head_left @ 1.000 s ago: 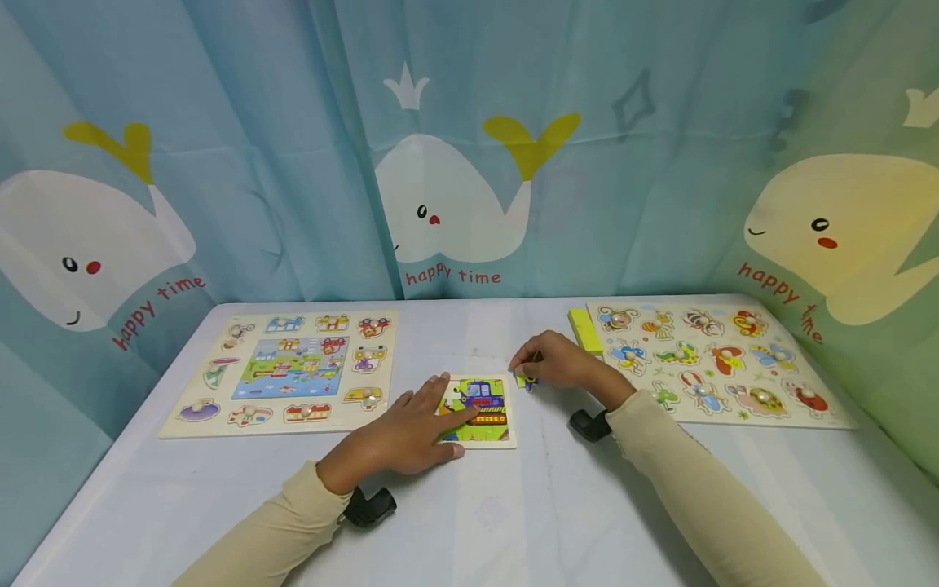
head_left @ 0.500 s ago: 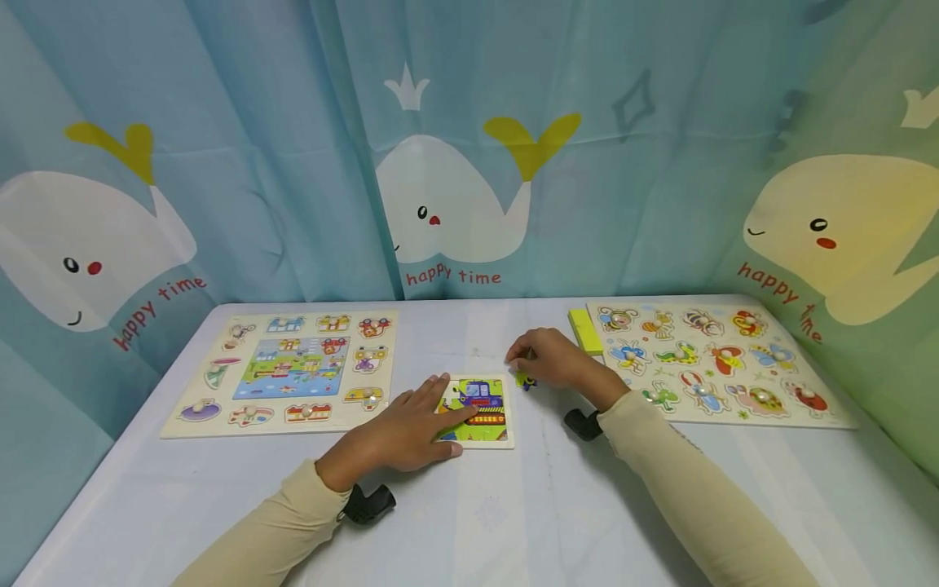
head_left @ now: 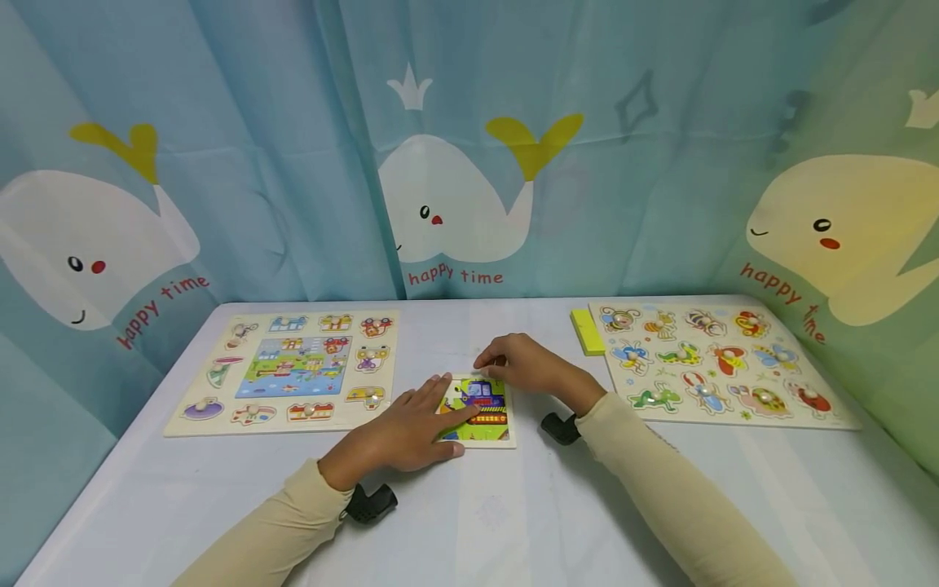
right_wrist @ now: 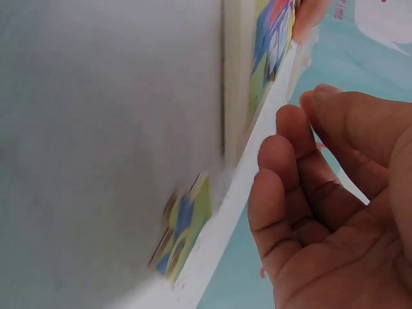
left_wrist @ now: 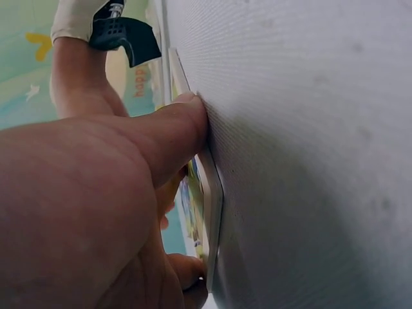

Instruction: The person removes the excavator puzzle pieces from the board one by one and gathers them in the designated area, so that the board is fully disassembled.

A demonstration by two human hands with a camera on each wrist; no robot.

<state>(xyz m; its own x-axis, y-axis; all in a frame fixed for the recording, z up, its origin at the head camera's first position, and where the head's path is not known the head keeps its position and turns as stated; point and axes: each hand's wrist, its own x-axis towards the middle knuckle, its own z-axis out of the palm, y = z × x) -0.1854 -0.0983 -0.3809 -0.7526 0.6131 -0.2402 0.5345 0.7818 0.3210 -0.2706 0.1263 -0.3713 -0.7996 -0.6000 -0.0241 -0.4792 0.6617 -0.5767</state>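
Observation:
A small square jigsaw board (head_left: 513, 444) with a digger-like vehicle picture lies mid-table. My left hand (head_left: 411, 432) rests across its left side, fingers spread. In the left wrist view the thumb (left_wrist: 183, 122) lies along the board's edge. Over the board's far right corner is my right hand (head_left: 524, 363), loosely curled, thumb tip close to the index finger. The right wrist view shows nothing between those fingers (right_wrist: 277, 193). A loose yellow-green and blue jigsaw piece (right_wrist: 183, 225) lies on the table near the board's corner; my right hand hides it in the head view.
A large knob puzzle with vehicles and toys (head_left: 376, 420) lies at the left. Another with insects (head_left: 800, 420) lies at the right, a yellow-green block (head_left: 588, 332) beside it. A whale-print curtain (head_left: 455, 98) hangs behind the table.
My right hand has moved left, from beside the loose jigsaw piece to over the board's far right corner. The piece stays on the table. My left hand has not moved.

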